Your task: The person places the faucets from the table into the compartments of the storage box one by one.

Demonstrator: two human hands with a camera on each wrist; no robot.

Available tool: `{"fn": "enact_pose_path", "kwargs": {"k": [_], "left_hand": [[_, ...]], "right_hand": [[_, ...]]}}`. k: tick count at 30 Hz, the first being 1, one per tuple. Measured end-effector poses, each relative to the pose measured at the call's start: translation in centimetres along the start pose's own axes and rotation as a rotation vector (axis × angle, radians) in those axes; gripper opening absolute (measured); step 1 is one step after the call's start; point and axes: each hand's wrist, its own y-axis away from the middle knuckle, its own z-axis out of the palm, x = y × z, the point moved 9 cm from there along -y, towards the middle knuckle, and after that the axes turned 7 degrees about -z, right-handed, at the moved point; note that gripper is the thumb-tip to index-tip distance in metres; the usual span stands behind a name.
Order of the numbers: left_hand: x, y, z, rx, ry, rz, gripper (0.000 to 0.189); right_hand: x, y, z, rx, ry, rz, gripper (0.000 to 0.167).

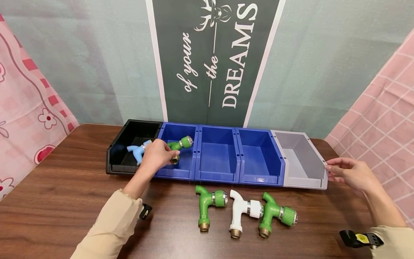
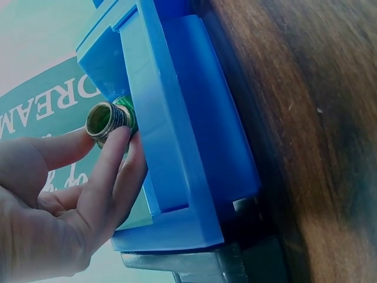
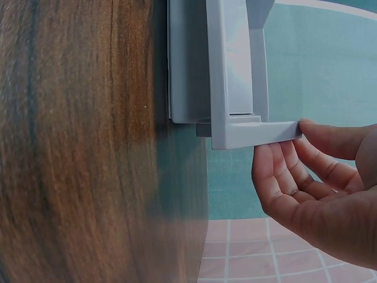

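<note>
With a light-blue tap (image 1: 138,152) in the black plastic bin (image 1: 126,169), left hand (image 1: 157,153) pinching a green tap (image 1: 175,145), right hand (image 1: 354,173) gripping the grey bin (image 1: 304,182), three green or white taps (image 1: 237,211) remain outside.

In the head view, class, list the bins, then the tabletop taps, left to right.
Black bin, first blue bin, second blue bin, third blue bin, grey bin; first green tap, white tap, second green tap.
</note>
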Motion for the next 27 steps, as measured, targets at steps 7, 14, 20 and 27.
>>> {"fn": "enact_pose_path", "kwargs": {"k": [7,14,20,27], "left_hand": [[-0.1,-0.01,0.35,-0.032,0.048,-0.018,0.021],[-0.19,0.04,0.42,-0.05,0.088,-0.044,0.019],[-0.22,0.14,0.47,-0.07,0.109,-0.057,0.02],[-0.35,0.33,0.41,-0.082,0.115,-0.072,0.02]], "right_hand": [[-0.02,0.08,0.09,0.002,-0.035,0.008,0.028],[-0.13,0.18,0.1,0.003,-0.009,0.002,0.028],[-0.05,0.14,0.06,0.006,-0.019,0.007,0.028],[0.02,0.03,0.11,0.007,-0.042,0.01,0.027]]}}
